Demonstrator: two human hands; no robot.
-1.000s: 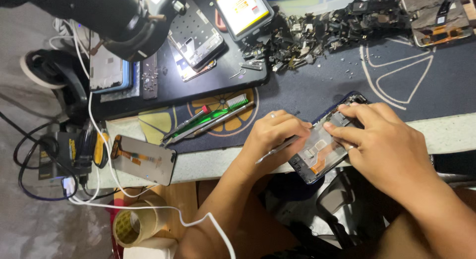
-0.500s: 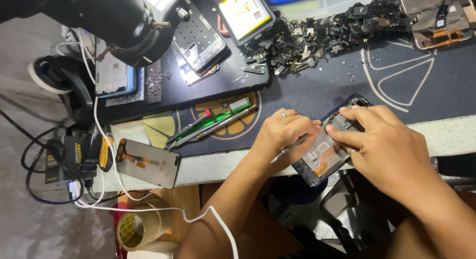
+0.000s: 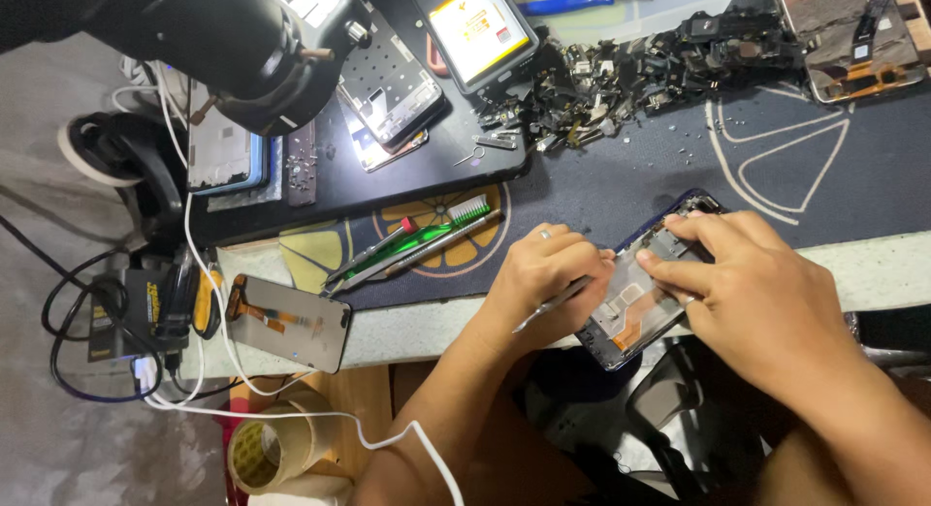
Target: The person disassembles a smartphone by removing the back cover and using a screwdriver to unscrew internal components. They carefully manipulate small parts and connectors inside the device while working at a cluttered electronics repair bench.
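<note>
Head view: left hand (image 3: pixel 543 278) grip clamped on metal tweezers (image 3: pixel 553 304), right hand (image 3: pixel 752 288) fingers pressing the opened phone (image 3: pixel 635 307).

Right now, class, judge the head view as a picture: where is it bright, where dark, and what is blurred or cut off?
Head view: the lit phone screen top centre is brightest; the floor under the bench edge is in deep shadow; the dark microscope top left looms large and soft; the left hand, right hand and opened phone are evenly lit and sharp.
</note>
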